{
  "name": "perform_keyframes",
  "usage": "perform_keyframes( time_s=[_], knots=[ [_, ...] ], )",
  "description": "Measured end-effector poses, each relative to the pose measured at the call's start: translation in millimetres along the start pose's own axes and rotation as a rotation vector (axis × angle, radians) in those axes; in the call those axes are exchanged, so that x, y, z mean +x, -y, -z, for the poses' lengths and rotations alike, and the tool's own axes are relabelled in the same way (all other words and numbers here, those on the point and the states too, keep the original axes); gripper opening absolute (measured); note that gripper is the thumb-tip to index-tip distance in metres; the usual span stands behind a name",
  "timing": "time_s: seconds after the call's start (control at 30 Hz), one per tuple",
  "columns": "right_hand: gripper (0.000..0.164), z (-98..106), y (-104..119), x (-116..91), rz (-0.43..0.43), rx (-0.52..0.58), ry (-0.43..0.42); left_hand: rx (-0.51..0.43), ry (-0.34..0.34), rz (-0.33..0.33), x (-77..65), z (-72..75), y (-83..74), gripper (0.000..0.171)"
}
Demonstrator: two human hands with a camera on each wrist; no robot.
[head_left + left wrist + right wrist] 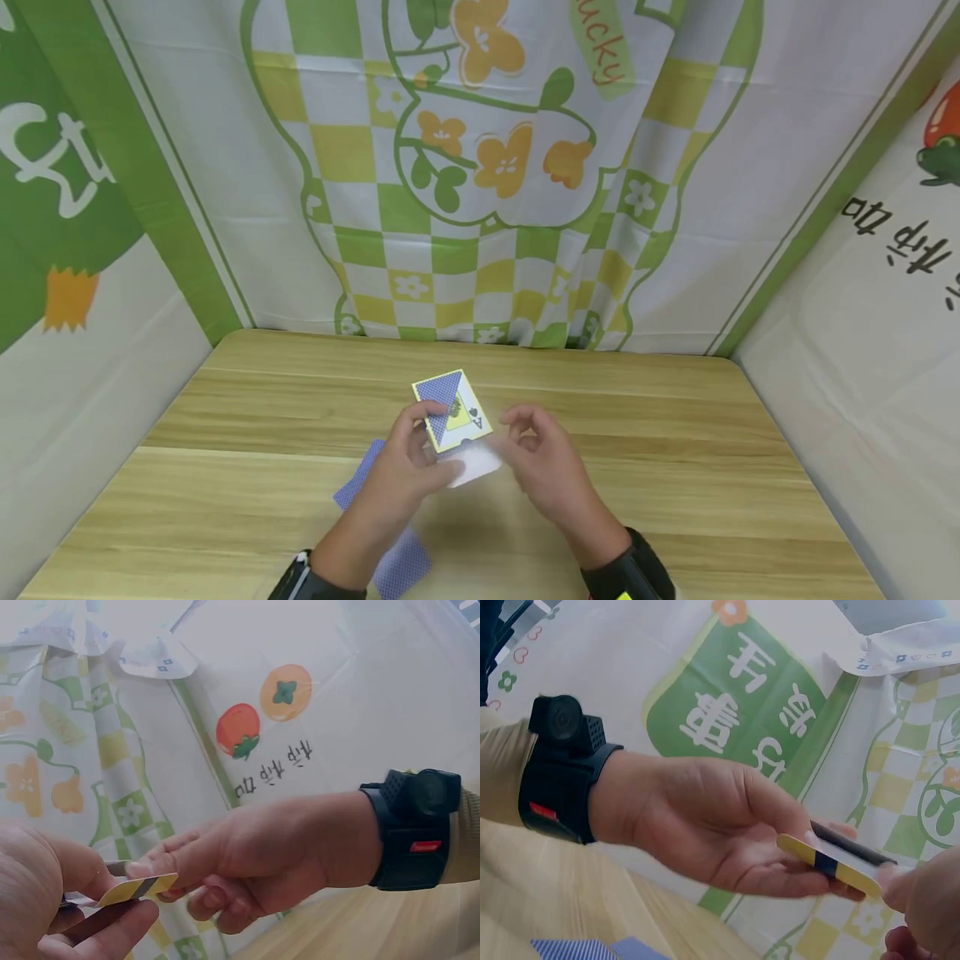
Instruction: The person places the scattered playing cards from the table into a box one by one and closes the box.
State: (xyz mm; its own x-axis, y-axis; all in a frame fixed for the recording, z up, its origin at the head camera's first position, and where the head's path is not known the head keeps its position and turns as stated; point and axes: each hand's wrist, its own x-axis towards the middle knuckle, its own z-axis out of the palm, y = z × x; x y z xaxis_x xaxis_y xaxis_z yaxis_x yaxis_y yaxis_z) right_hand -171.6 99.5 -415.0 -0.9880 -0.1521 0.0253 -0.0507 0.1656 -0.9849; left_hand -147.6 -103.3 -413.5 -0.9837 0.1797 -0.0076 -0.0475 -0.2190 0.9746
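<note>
My left hand [405, 462] grips a playing card box [459, 412] above the table, thumb on the near side and fingers around the far side. The box has a blue patterned corner, a yellow edge and a letter A. At its near end a white flap [474, 464] stands out, blurred. My right hand [547, 462] is at this end, its thumb and curled fingers pinching at the flap's edge. The left wrist view shows the box's yellow side with a dark band [142, 888], the right thumb right at its end.
Blue-backed cards [402, 564] lie on the wooden table [675, 467], partly hidden under my left forearm. A printed curtain [480, 283] hangs behind the table's far edge, with white printed sheets [847, 317] along both sides.
</note>
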Motion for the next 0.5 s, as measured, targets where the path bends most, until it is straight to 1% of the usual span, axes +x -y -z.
perform_keyframes(
  time_s=[0.1,0.2,0.27,0.4,0.5],
  knots=[
    [0.022,0.5,-4.2,2.0,0.003,-0.048,-0.005,-0.022,-0.051,-0.005,0.3,7.6,-7.1,0.070],
    [0.021,-1.5,-12.7,5.7,0.004,-0.119,0.037,-0.029,-0.094,-0.014,-0.9,17.2,-15.4,0.070],
    [0.022,-3.0,-19.0,8.0,0.004,-0.178,0.097,-0.020,-0.107,-0.031,-1.5,22.8,-19.4,0.068],
    [0.019,-8.4,-31.8,12.1,0.031,-0.338,0.228,-0.011,-0.109,-0.071,-0.9,30.8,-24.6,0.065],
    [0.016,-17.7,-43.5,12.8,0.068,-0.427,0.323,-0.009,-0.127,-0.083,-1.0,34.6,-26.8,0.062]
  ],
)
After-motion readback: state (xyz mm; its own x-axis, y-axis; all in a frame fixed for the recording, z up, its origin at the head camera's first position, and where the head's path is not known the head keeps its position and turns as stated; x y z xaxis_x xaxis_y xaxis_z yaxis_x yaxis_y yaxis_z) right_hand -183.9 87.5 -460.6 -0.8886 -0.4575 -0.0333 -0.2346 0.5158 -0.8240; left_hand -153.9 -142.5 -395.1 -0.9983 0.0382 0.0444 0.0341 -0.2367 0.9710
